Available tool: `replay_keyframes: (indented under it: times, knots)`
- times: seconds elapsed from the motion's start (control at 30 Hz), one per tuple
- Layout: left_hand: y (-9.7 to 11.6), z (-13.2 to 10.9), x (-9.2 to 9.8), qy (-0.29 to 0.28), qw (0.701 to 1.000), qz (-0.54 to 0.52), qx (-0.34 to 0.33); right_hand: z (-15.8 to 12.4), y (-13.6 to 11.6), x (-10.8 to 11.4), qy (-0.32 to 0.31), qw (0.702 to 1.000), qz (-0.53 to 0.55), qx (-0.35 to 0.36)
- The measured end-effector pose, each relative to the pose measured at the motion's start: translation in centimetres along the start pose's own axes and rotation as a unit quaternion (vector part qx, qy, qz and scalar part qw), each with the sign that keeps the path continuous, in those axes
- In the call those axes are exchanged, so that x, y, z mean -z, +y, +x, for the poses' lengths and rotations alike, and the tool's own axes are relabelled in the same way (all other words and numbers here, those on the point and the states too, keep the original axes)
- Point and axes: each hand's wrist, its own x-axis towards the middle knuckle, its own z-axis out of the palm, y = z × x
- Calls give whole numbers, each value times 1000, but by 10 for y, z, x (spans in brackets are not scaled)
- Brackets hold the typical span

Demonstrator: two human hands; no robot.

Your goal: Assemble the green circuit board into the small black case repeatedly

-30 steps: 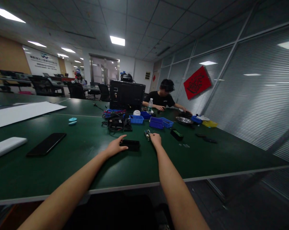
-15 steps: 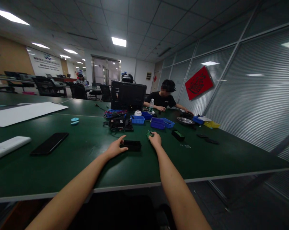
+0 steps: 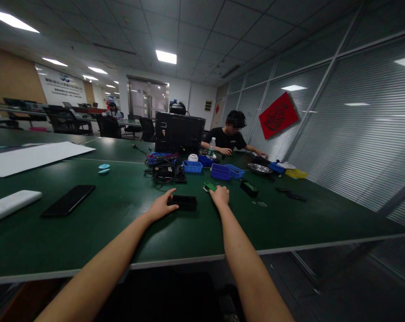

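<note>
My left hand (image 3: pixel 161 206) grips the left end of a small black box (image 3: pixel 185 203), its thumb and fingers on either side. The open-topped box rests on the green table. To its right, my right hand (image 3: pixel 220 196) pinches a green circuit board (image 3: pixel 209 185) by its near end, tilted just above the table top. A pale edge shows under the board; what it is I cannot make out. Further right stands another black box (image 3: pixel 249 188) with a green circuit board (image 3: pixel 251 185) in its top.
Blue bins (image 3: pixel 220 171), a power adapter with cables (image 3: pixel 164 172) and a monitor (image 3: pixel 179 133) stand beyond my hands. A black phone-like slab (image 3: pixel 69 201) lies left. Small clear pieces (image 3: pixel 262 204) lie right, near flat black parts (image 3: pixel 295 197). A co-worker (image 3: pixel 227 136) sits across the table.
The circuit board in my right hand has turned, showing more of its green face. My right hand has shifted slightly right. My left hand stays on the black box.
</note>
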Motion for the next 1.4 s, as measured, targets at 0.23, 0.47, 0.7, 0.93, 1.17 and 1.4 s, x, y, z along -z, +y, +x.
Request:
replay_keyframes:
  times: [0.23, 0.47, 0.7, 0.93, 1.17, 1.4]
  knots:
    - [-1, 2, 2, 15, 1000, 18, 18, 7, 1, -3, -28, 993, 115, 12]
    - [0, 3, 2, 23, 999, 8, 22, -17, -37, 0, -161, 844, 473, 194]
    - [-1, 3, 0, 31, 999, 3, 11, -37, -54, 13, -192, 835, 428, 288]
    - [-2, 4, 0, 29, 999, -6, 25, -35, -51, 13, -215, 860, 359, 294]
    - [-5, 5, -1, 38, 999, 26, 18, -36, -51, 13, -228, 858, 368, 276]
    - [-4, 4, 0, 37, 998, 38, 25, -32, -44, 7, -271, 844, 387, 255]
